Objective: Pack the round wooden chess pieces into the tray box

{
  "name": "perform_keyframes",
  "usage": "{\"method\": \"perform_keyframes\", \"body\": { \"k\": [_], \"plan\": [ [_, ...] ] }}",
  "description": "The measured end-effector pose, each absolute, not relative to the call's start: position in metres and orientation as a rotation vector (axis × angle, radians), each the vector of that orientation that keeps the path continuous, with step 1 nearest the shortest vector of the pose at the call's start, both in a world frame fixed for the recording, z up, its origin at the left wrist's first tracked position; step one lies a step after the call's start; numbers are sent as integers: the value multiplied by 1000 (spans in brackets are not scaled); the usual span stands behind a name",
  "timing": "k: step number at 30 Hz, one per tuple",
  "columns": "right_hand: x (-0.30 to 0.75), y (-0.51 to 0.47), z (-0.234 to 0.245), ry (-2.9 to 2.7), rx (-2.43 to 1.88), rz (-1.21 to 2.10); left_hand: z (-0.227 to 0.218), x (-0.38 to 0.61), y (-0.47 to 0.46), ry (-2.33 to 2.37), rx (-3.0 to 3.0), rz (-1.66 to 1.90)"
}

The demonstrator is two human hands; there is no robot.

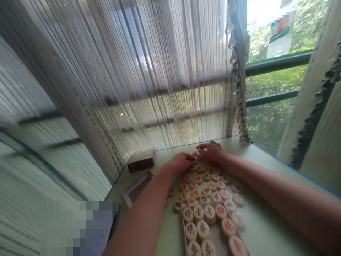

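Many round wooden Chinese chess pieces (206,176), with red or black characters, lie loosely spread on the table (255,213). At the far end of the spread, my left hand (183,161) touches a few of them, its fingers curved and partly hidden. Facing it from the right, my right hand (212,152) has fingers stretched leftward over the same pieces. Nearer me, an open box (220,239) holds several pieces in rows, black characters on the left and red on the right. Part of its bottom shows bare.
A brown box (141,159) sits at the table's back left. In front of it lies a grey tray-like lid (131,188), partly covered by my left forearm. Striped sheer curtains (165,71) hang behind the table, beside a window with green rails (277,65).
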State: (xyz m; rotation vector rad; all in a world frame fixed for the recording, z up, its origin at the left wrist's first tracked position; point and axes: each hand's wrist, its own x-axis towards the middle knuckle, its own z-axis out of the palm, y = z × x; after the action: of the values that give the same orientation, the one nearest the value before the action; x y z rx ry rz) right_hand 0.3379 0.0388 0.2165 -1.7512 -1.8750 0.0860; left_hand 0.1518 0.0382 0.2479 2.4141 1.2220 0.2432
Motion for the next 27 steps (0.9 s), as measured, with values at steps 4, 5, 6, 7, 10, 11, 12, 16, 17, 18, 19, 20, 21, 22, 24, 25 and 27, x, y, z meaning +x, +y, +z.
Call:
{"method": "perform_keyframes", "body": {
  "k": [4, 5, 6, 7, 10, 11, 12, 16, 17, 18, 19, 20, 21, 22, 24, 25, 27],
  "plan": [
    [337, 41, 214, -2014, -1721, 170, 255, 157, 33, 1356, 2550, 187],
    [337, 41, 214, -2075, -1694, 206, 255, 158, 33, 1384, 2581, 172],
    [336, 40, 215, -2128, -1666, 233, 256, 159, 32, 1401, 2602, 158],
    [336, 40, 216, -2171, -1640, 246, 256, 160, 32, 1405, 2612, 147],
    [333, 35, 222, -2203, -1639, 220, 256, 159, 31, 1380, 2588, 126],
    [332, 33, 226, -2186, -1669, 218, 256, 159, 31, 1359, 2575, 120],
    [332, 31, 229, -2164, -1710, 228, 257, 158, 32, 1331, 2561, 114],
    [335, 29, 238, -2109, -1890, 220, 256, 153, 34, 1250, 2507, 109],
    [337, 30, 237, -2121, -1924, 164, 256, 152, 35, 1245, 2497, 117],
    [339, 31, 236, -2142, -1945, 105, 255, 151, 35, 1240, 2490, 129],
    [341, 33, 234, -2168, -1953, 72, 255, 150, 36, 1231, 2486, 144],
    [342, 34, 231, -2199, -1947, 80, 254, 150, 37, 1218, 2485, 159],
    [343, 35, 228, -2233, -1928, 120, 254, 149, 38, 1205, 2484, 171],
    [343, 35, 226, -2272, -1897, 177, 253, 149, 39, 1197, 2484, 183],
    [341, 34, 225, -2368, -1801, 294, 252, 148, 42, 1198, 2476, 209],
    [340, 33, 226, -2412, -1747, 345, 251, 148, 43, 1206, 2463, 232],
    [336, 29, 231, -2462, -1646, 435, 250, 149, 44, 1224, 2426, 299]
  ]
}}
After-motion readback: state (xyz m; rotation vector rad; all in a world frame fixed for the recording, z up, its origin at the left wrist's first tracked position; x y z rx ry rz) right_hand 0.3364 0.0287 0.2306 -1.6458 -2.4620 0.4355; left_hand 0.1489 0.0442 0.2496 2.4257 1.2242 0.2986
